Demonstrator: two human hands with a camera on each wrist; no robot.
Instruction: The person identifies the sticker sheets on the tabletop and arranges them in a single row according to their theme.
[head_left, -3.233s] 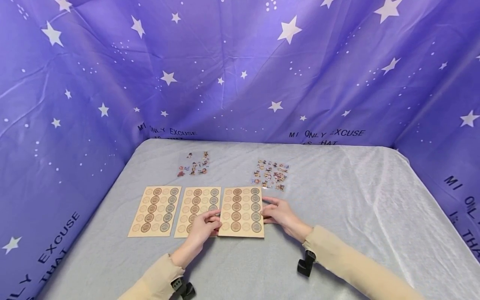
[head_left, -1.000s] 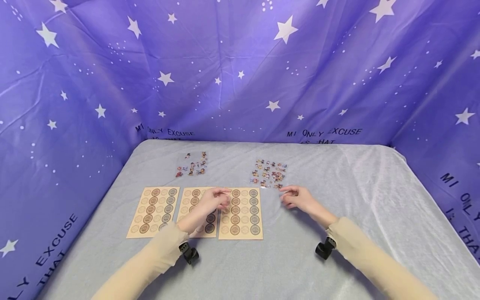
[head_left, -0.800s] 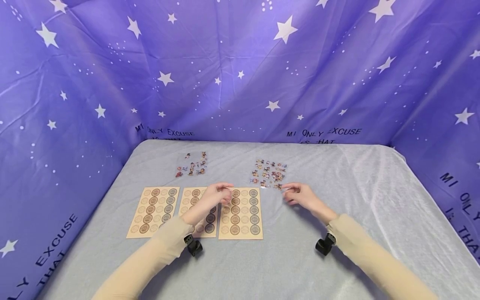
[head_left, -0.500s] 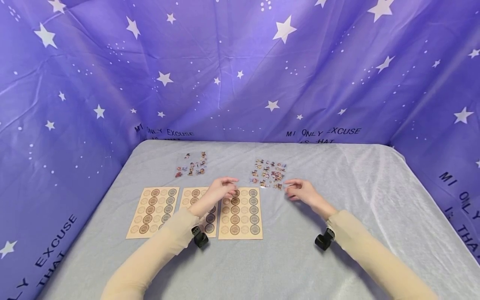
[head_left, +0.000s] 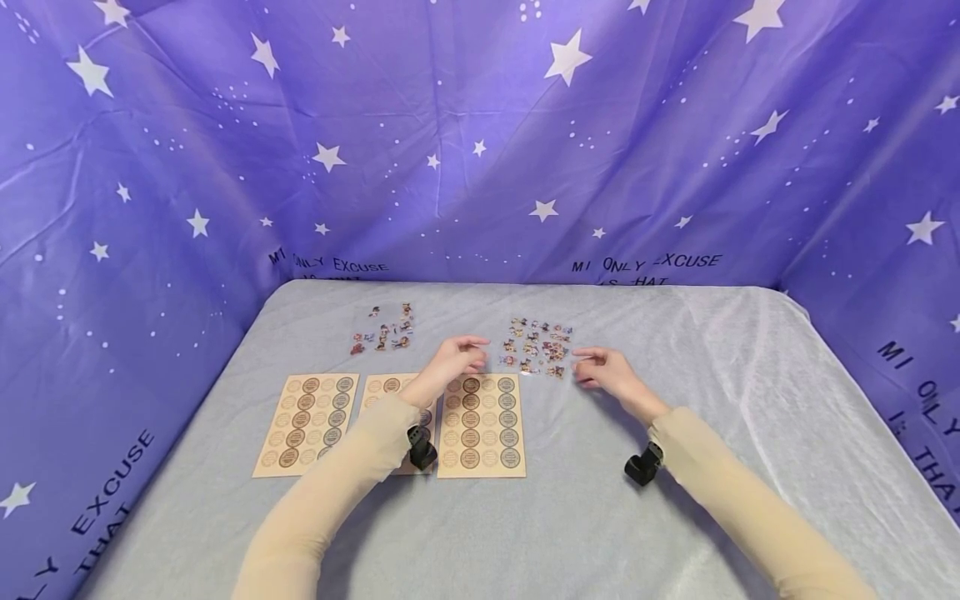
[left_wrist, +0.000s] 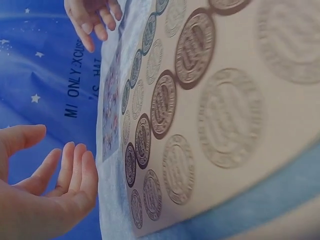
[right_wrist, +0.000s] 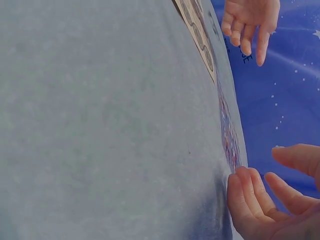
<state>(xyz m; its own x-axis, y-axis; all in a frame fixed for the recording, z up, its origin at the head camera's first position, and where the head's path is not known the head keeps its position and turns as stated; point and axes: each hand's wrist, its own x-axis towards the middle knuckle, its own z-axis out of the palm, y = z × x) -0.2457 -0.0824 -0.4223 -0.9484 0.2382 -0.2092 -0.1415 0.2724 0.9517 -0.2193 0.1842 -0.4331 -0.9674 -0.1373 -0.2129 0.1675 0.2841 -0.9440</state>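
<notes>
My left hand (head_left: 456,360) hovers over the far left corner of the rightmost tan sheet of round stickers (head_left: 491,429). Its fingers look relaxed and hold nothing in the left wrist view. My right hand (head_left: 611,375) is just beyond the right edge of a clear sticker sheet (head_left: 534,348) printed with small colourful figures. That hand's fingers (right_wrist: 240,192) are loosely bent and grip nothing; whether their tips touch the sheet cannot be told. The clear sheet lies flat between both hands, behind the tan one.
Two more tan sticker sheets lie to the left, the middle one (head_left: 372,385) partly covered by my left arm and the outer one (head_left: 306,425). A second clear sticker sheet (head_left: 384,329) lies behind them. Starry purple cloth (head_left: 450,200) surrounds the grey-covered table (head_left: 675,333).
Both hands have let go of the rightmost tan sheet, which now lies flat. They have moved forward to either side of the right clear sticker sheet, which stays put.
</notes>
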